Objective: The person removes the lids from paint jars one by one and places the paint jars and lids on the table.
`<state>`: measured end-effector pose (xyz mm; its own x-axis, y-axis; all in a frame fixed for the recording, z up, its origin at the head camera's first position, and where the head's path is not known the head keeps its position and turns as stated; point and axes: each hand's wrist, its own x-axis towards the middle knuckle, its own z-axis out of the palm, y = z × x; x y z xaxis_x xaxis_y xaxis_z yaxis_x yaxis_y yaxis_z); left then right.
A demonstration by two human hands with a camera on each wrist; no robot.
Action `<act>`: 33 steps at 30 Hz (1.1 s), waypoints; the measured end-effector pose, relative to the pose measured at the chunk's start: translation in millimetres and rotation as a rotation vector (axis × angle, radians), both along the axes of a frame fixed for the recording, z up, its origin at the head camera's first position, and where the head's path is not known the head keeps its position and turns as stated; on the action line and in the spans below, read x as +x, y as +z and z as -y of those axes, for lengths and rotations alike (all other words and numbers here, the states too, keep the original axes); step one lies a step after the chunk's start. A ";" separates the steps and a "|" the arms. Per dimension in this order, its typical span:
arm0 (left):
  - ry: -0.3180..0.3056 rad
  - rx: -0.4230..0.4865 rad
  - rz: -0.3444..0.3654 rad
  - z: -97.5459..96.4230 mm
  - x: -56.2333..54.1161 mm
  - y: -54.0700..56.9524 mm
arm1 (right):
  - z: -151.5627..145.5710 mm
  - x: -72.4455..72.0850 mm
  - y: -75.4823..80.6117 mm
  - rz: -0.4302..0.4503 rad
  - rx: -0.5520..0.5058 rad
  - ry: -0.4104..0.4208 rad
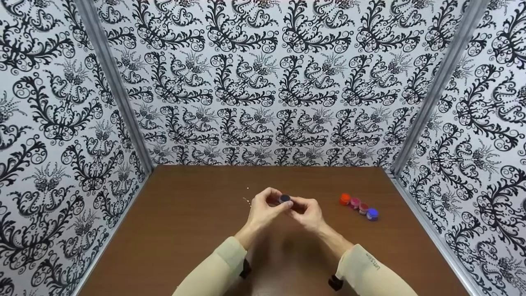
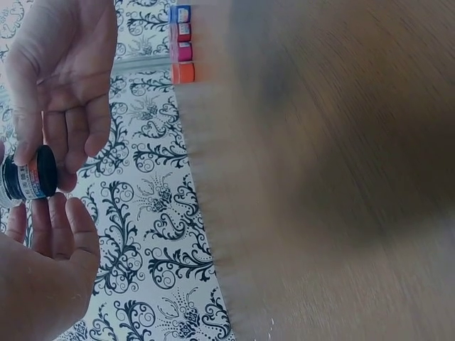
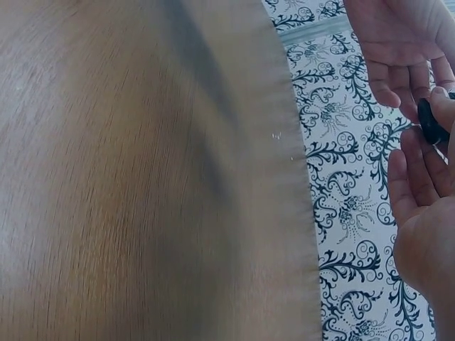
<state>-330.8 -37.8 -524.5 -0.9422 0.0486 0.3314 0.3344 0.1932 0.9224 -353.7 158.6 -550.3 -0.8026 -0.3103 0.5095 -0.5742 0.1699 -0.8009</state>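
Note:
A small paint jar (image 1: 284,198) with a black lid is held up between both hands over the brown table (image 1: 185,230). My left hand (image 1: 264,207) pinches it from the left, thumb toward me. From the other side my right hand (image 1: 307,213) grips it with thumb and fingers. The left wrist view shows a printed label round the jar (image 2: 30,177), the black lid facing right. Only the dark end of the jar (image 3: 431,122) shows in the right wrist view; fingers hide the rest.
On the right of the table stands a slanting row of small paint jars: orange (image 1: 345,199), pink (image 1: 354,203), dark red (image 1: 363,209) and blue (image 1: 372,214). White specks (image 1: 247,200) lie left of the hands. Patterned walls (image 1: 254,90) enclose the table's back and sides.

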 end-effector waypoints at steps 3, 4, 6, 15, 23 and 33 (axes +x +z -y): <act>-0.001 -0.005 -0.002 3.3 0.5 -0.4 | 1.7 -0.2 0.4 0.012 -0.014 0.014; -0.002 -0.006 -0.007 4.1 0.6 -0.6 | 1.8 -0.9 -0.4 0.014 -0.017 0.019; 0.002 -0.012 -0.015 6.3 0.5 -1.1 | 1.9 -2.4 -2.0 0.026 -0.026 0.028; 0.049 -0.049 -0.030 16.8 -1.3 -3.4 | 1.1 -7.0 -5.2 0.028 -0.059 0.077; 0.083 -0.029 -0.041 24.9 -2.5 -10.3 | 2.6 -11.3 -8.8 0.003 -0.073 0.038; 0.136 -0.076 -0.068 40.7 -6.3 -22.2 | 7.0 -17.5 -11.3 0.091 -0.084 0.011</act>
<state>-337.1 -78.5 -546.7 -0.9175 -0.0505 0.3945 0.3612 0.3095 0.8796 -371.2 151.6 -561.6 -0.8434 -0.2790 0.4591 -0.4998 0.0941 -0.8610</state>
